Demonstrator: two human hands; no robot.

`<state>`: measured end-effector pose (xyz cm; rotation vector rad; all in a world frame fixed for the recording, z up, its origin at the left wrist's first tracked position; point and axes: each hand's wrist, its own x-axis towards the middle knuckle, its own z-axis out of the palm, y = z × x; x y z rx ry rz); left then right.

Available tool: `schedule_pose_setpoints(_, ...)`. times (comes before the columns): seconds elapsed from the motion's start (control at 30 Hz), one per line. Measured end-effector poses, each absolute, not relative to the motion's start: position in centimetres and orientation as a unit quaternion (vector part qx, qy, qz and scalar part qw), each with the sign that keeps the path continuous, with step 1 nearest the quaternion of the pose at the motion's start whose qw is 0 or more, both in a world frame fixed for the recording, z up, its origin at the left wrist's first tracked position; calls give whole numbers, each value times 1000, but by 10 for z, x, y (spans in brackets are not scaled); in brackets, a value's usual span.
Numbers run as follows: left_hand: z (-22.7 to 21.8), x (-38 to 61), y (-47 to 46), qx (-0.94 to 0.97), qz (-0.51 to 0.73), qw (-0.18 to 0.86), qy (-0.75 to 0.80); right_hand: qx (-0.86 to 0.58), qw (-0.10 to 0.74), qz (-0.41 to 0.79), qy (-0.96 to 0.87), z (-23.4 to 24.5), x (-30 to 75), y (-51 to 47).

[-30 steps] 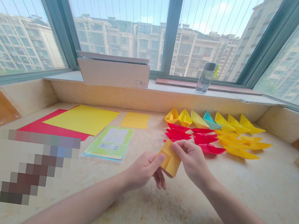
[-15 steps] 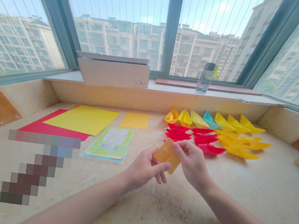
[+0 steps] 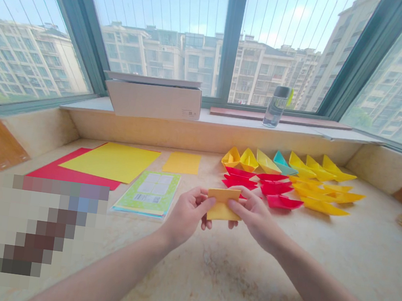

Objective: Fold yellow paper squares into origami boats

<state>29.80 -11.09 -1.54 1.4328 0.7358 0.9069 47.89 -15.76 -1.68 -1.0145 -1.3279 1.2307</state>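
Observation:
A small folded piece of orange-yellow paper (image 3: 221, 212) is held level above the counter, between both hands. My left hand (image 3: 188, 214) grips its left side, thumb on the near face and fingers behind. On the right side, my right hand (image 3: 256, 217) pinches it the same way. A crease runs across the paper between an upper and a lower part. Just beyond my right hand sit red paper boats (image 3: 278, 201), partly hidden by it. Yellow paper boats (image 3: 327, 204) stand farther right, and a teal paper boat (image 3: 284, 164) is in the back row.
Left on the counter lie a yellow sheet (image 3: 110, 161), a red sheet (image 3: 73, 166), a smaller orange-yellow sheet (image 3: 181, 163) and a green paper pack (image 3: 149, 193). A white box (image 3: 152, 99) and a water bottle (image 3: 276, 107) stand on the sill. A blurred-out patch covers the lower left.
The folded paper has turned from a tilted position to level. My right hand has moved from its upper edge to its right side, and both thumbs now press its near face.

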Motion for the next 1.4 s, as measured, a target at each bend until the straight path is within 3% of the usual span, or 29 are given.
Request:
schedule_pose_setpoints(0.27,-15,293,-111,582,375,686,224,-395,551,536,-504,-19,485,-154)
schedule_pose_setpoints(0.67,-17,296,-109,582,348,682,274,-382,568,558,-470,-18,486,-154)
schedule_pose_setpoints(1.0,-13,296,-112,573,372,665,300,-387,575,511,-509,-24,490,-152)
schedule_pose_setpoints(1.23,-17,295,-112,550,375,697,265,-403,580,387,-593,-22,488,-153)
schedule_pose_setpoints(1.4,-16,297,-113,574,379,669,281,-411,571,376,-604,-22,486,-154)
